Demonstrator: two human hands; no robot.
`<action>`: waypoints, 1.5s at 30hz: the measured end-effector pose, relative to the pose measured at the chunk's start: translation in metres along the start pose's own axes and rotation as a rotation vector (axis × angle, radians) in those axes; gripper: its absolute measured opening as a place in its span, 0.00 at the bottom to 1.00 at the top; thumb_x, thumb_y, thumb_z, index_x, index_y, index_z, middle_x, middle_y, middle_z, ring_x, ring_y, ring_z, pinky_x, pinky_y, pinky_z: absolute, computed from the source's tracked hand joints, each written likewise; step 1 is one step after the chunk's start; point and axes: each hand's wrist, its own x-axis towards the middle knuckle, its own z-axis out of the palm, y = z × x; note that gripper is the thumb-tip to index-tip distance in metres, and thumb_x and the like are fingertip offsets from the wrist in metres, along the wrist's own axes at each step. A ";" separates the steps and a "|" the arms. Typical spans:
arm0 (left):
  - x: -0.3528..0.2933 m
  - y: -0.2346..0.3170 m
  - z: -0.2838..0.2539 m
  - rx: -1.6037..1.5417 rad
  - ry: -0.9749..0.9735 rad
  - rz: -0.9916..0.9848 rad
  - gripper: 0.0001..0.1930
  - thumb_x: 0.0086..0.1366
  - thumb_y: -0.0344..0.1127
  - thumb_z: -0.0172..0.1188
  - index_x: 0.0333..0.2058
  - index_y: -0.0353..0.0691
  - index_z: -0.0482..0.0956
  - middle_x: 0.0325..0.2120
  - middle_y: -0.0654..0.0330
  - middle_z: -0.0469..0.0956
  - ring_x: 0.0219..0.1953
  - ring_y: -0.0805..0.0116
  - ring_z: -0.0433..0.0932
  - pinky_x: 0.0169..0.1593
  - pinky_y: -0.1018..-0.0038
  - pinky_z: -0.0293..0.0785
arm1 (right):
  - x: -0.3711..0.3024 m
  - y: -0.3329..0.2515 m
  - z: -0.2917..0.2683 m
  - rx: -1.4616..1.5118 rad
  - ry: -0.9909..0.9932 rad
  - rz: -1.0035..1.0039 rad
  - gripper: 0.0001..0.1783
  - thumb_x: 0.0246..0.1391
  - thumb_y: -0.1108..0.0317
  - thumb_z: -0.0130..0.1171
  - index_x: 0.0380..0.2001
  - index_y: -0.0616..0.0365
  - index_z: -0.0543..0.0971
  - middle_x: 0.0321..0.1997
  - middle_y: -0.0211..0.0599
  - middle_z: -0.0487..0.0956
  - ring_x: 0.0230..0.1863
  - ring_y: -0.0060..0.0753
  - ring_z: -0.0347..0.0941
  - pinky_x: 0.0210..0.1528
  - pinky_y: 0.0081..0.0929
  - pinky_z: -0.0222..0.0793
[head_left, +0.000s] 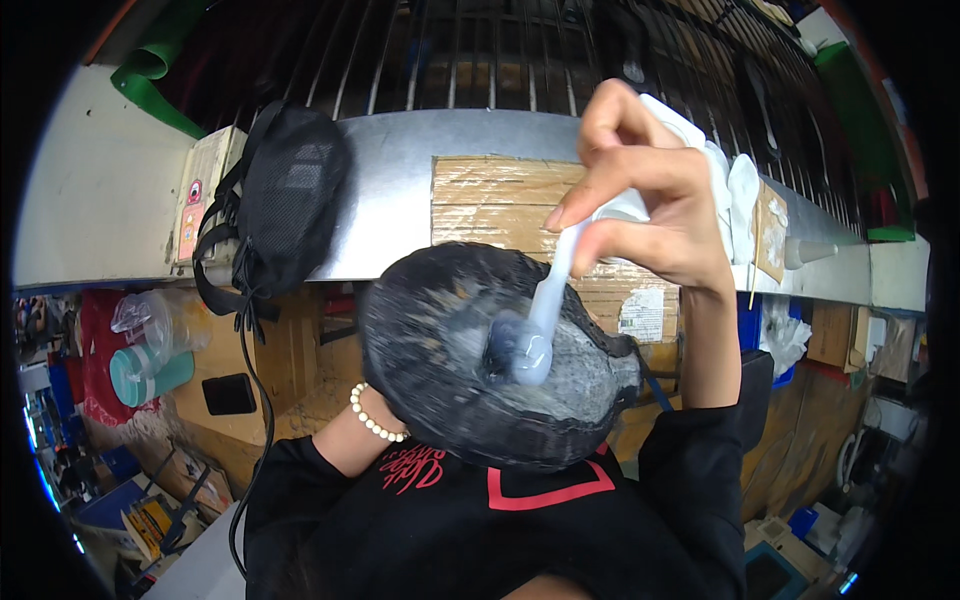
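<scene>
In front of my chest is a rounded black piece [430, 345] with a rough, hair-like rim. Its hollow middle is mottled grey-white, with a dark spot near the centre. My left hand [374, 402], below a beaded bracelet, reaches behind the piece and bears it; its fingers are hidden. Between thumb and fingers, my right hand [640, 205] pinches a white plastic spoon [554, 290] by its handle. The spoon's rounded, glossy end points down at the grey hollow, close to the dark spot; motion blur hides whether they touch.
A metal bench [385, 160] carries a cardboard sheet [490, 195], a black mesh bag [300, 175] with a cord, and white utensils [742, 195]. Metal bars [450, 70] line the back. Lower left are a phone [229, 394] and a teal container [150, 374].
</scene>
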 end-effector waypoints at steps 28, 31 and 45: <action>0.014 0.065 -0.065 -0.362 -0.216 0.379 0.62 0.53 0.78 0.58 0.74 0.46 0.39 0.67 0.37 0.59 0.60 0.24 0.67 0.60 0.31 0.68 | -0.135 0.112 -0.143 -0.834 0.701 1.098 0.25 0.42 0.52 0.78 0.38 0.61 0.88 0.32 0.44 0.86 0.35 0.38 0.84 0.44 0.33 0.76; 0.006 0.081 -0.081 -0.307 -0.344 0.347 0.53 0.65 0.62 0.60 0.74 0.49 0.35 0.65 0.37 0.58 0.59 0.20 0.67 0.61 0.28 0.65 | -0.134 0.114 -0.147 -0.816 0.724 1.034 0.21 0.42 0.57 0.79 0.35 0.62 0.88 0.30 0.43 0.86 0.32 0.37 0.83 0.40 0.32 0.76; 0.013 0.102 -0.109 -0.276 -0.539 0.145 0.59 0.60 0.43 0.72 0.75 0.54 0.33 0.68 0.46 0.54 0.66 0.23 0.58 0.68 0.30 0.54 | -0.207 -0.072 -0.148 -1.311 1.076 0.941 0.11 0.51 0.63 0.72 0.34 0.58 0.86 0.23 0.28 0.79 0.27 0.18 0.74 0.32 0.25 0.71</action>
